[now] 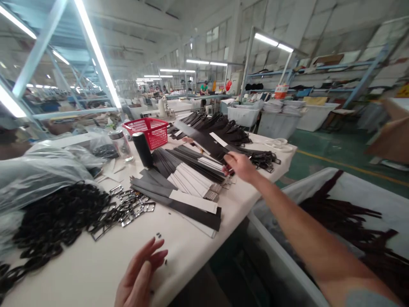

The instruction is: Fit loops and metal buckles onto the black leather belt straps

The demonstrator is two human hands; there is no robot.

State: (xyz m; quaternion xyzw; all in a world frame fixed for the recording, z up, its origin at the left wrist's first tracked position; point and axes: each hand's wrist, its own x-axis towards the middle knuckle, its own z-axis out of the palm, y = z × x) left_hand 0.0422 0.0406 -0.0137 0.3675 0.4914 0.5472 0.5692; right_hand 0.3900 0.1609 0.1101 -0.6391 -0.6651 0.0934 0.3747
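My right hand [239, 165] reaches forward over the table, its fingers closed on the end of a black strap [204, 140] that carries a white strip. Fanned stacks of black and white strips [188, 179] lie just left of it. My left hand [142, 273] is low over the front of the table, palm turned inward, fingers apart and holding nothing. A few tiny dark pieces [159, 235] lie by its fingertips. Metal buckles [128, 207] are heaped farther left, beside a pile of black rings [60, 217].
On the white table [86, 264] stand a red basket [148, 130], a black cylinder [142, 149] and a clear jar [120, 146]. More black straps [220, 128] lie at the back. A white bin [287, 256] with dark strips adjoins the right edge.
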